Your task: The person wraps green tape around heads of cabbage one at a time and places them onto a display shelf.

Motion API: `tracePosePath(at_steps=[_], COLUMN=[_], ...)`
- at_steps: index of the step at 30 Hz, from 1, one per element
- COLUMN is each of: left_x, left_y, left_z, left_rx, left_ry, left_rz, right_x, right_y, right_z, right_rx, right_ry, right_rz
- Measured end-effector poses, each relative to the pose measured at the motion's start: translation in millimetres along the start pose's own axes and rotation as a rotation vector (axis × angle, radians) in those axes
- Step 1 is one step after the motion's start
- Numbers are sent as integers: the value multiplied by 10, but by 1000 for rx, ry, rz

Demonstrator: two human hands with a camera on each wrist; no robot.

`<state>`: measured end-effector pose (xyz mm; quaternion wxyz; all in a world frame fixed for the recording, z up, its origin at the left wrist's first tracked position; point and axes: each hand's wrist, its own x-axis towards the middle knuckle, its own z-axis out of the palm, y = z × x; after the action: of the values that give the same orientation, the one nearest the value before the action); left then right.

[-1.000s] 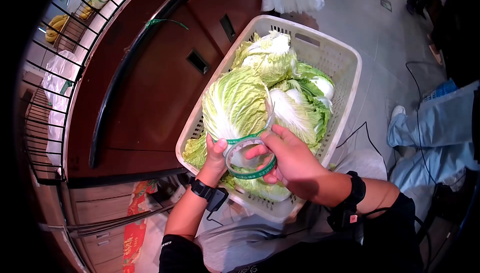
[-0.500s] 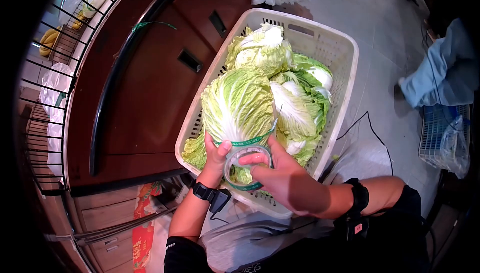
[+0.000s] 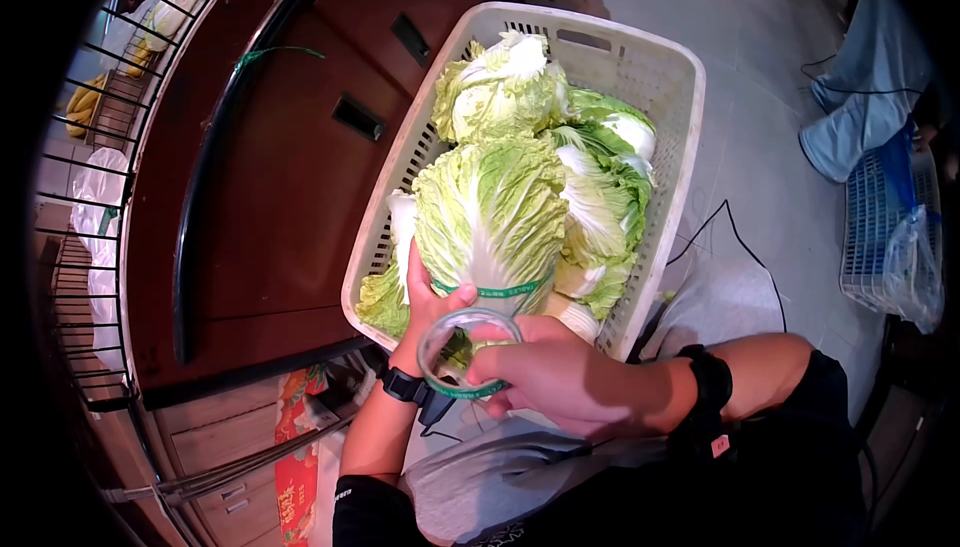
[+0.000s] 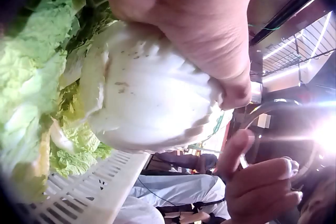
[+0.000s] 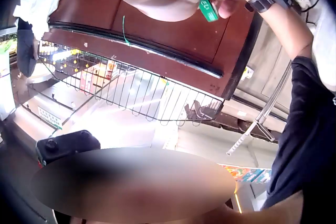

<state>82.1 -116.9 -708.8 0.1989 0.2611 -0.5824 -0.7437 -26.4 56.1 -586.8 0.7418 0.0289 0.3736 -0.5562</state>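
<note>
In the head view a Chinese cabbage (image 3: 490, 207) lies tilted, leafy top pointing away, with a green printed tape band (image 3: 505, 292) across its lower part. My left hand (image 3: 428, 312) grips it from the left near the base, thumb by the band. The left wrist view shows the white cut base (image 4: 152, 92) under that hand. My right hand (image 3: 565, 372) holds a roll of green tape (image 3: 470, 390) in front of the base, its fingers curled at the ring. In the right wrist view a bit of green tape (image 5: 208, 9) shows beside the fingers.
Several more cabbages (image 3: 505, 92) fill the pale plastic crate (image 3: 690, 137) around this one. A dark red cabinet (image 3: 290, 207) stands close on the left, beside a wire rack (image 3: 95, 247). At right are a blue-grey basket (image 3: 865, 267) and a black cable (image 3: 705, 222) on the floor.
My right hand and the tape roll have shifted left, to just over the left wrist. The cabbage has turned somewhat, and the tape's loose end at its right side no longer shows.
</note>
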Motion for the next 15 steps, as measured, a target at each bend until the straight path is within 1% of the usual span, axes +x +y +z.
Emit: tracePosePath(at_steps=[1,2,4,5,8,9,10,12,13,14,15], left_x=[-9,-5,14,7,31,90,162,303,319,350,382], left_y=[40,16,-6,16,72,12,-80,-176,-152,-131,-108], left_z=[52,64,124,176,249,201,115,-17,-47,-50,-39], left_rx=[-5,-22,-58,-66,18,-34,-3,58,132,151,169], left_ry=[7,-30,-104,-98,-93,-103,-128,-174,-167,-173,-174], left_rz=[-16,20,93,70,35,-5,30,107,114,142,172], right_x=[-12,-9,62,100,183,283,276,368,381,347,376], right_y=[-39,-73,-122,-146,-233,-240,-356,-541,-577,-651,-668], right_z=[13,20,0,-15,-83,-177,-172,-333,-360,-401,-452], right_rx=[30,61,5,-22,-252,-347,-432,-681,-632,-646,-748], right_ry=[-11,-22,4,19,60,50,77,84,65,13,-10], right_rz=[31,62,75,82,95,118,102,236,225,211,187])
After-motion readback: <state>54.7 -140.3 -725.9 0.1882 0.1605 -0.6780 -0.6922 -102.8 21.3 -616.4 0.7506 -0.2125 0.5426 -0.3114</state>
